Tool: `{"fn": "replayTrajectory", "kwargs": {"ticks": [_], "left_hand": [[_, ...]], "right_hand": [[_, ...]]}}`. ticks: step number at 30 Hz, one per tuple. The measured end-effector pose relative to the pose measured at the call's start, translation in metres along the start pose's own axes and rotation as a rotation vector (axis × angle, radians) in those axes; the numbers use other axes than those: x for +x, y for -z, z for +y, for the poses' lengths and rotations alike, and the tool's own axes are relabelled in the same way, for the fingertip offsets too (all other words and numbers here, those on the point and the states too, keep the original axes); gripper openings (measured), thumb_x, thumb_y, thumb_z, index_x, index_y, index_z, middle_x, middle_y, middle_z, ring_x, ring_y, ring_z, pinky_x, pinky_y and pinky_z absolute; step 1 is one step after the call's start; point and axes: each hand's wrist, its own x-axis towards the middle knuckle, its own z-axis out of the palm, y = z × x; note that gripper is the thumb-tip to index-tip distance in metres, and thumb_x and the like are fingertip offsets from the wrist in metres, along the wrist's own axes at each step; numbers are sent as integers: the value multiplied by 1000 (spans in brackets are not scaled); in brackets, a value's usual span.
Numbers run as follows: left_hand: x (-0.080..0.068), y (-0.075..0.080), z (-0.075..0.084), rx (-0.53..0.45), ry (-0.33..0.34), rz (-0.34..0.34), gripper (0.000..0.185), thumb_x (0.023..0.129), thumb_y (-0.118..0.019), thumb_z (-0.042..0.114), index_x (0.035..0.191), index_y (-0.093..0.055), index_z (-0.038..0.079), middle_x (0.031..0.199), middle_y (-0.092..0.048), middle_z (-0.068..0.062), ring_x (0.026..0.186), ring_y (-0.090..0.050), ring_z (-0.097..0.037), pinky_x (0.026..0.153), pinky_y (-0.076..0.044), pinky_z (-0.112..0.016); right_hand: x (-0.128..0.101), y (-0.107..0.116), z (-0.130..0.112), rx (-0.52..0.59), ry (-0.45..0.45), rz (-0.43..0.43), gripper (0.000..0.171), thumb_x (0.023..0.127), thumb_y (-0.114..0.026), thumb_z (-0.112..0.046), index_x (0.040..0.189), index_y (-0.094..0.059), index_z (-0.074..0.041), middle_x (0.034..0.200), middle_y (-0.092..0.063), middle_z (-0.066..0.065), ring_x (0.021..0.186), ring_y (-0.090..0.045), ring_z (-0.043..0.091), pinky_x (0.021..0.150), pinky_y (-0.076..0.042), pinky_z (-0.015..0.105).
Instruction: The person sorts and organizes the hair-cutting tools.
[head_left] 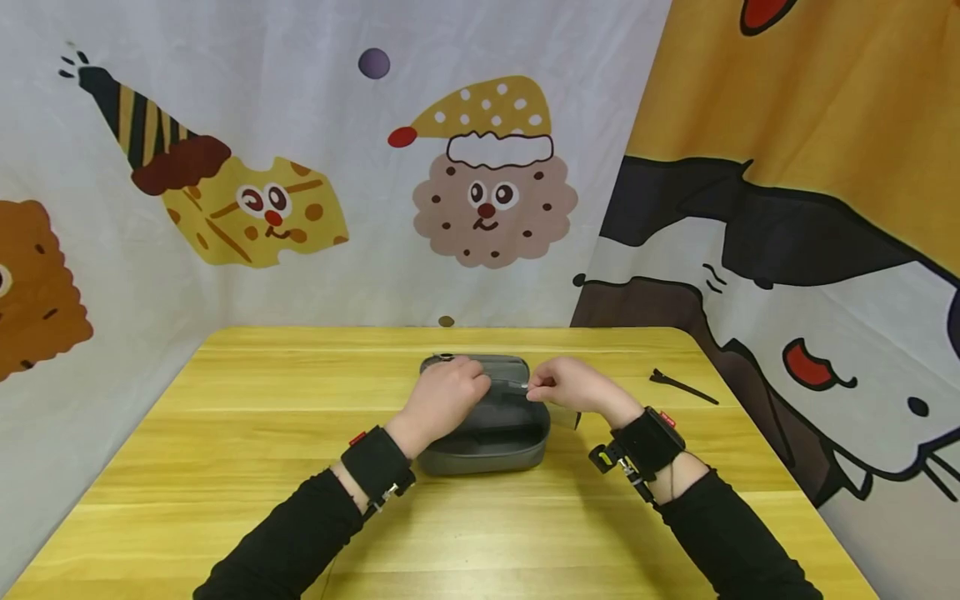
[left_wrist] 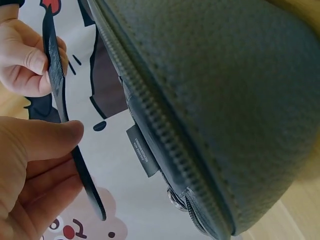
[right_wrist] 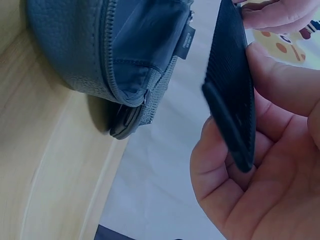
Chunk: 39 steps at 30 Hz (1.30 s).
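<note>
One grey zippered pouch lies on the yellow wooden table, directly under and between the two hands. Its zipper is open on top, and a small fabric label is sewn at the inner edge.

Both hands meet above the open pouch and hold one thin black comb between them. The left hand rests over the left part of the pouch; its fingers are curled and its thumb presses on the middle of the comb. The right hand is just beside it, over the right edge of the pouch. Its fingers are curled too and pinch the other end of the comb, which in the right wrist view looks like a flat dark strip.

To the right of the right hand, well apart from it, one black hair clip lies on the table. Behind the hands hang two cartoon cloths.
</note>
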Motion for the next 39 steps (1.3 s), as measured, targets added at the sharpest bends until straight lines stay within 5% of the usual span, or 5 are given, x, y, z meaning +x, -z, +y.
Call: {"fn": "replayTrajectory", "kwargs": {"ticks": [8, 17, 33, 39], "left_hand": [[-3, 0, 0, 0, 5, -38, 14, 90, -73, 7, 78, -71, 14, 79, -62, -3, 74, -60, -20, 62, -54, -30], [-13, 1, -5, -133, 63, -79, 12, 80, -82, 8, 86, -72, 11, 84, -64, -5, 81, -63, -22, 75, -55, -32], [-29, -6, -10, -361, 246, -145, 20, 83, -79, 6, 102, -74, 7, 98, -67, -7, 91, -64, -23, 83, -53, -32], [-31, -9, -11, -370, 266, -186, 20, 83, -80, 7, 102, -75, 8, 97, -69, -6, 91, -64, -22, 82, -54, -31]], "right_hand": [[0, 0, -3, -3, 21, 4, 15, 98, -64, -17, 97, -72, -5, 75, -57, 0, 62, -44, 14, 62, -39, 32], [-7, 9, 5, 16, 18, 98, 24, 101, -60, -25, 113, -71, -7, 102, -68, 4, 89, -63, 18, 82, -52, 37], [-19, 10, 49, 124, -123, 167, 35, 103, -56, -29, 118, -67, 0, 103, -68, 13, 94, -63, 34, 82, -53, 43], [-16, -9, 60, 90, -131, 152, 22, 100, -61, -21, 108, -70, -2, 92, -67, 8, 84, -63, 25, 74, -53, 38]]}}
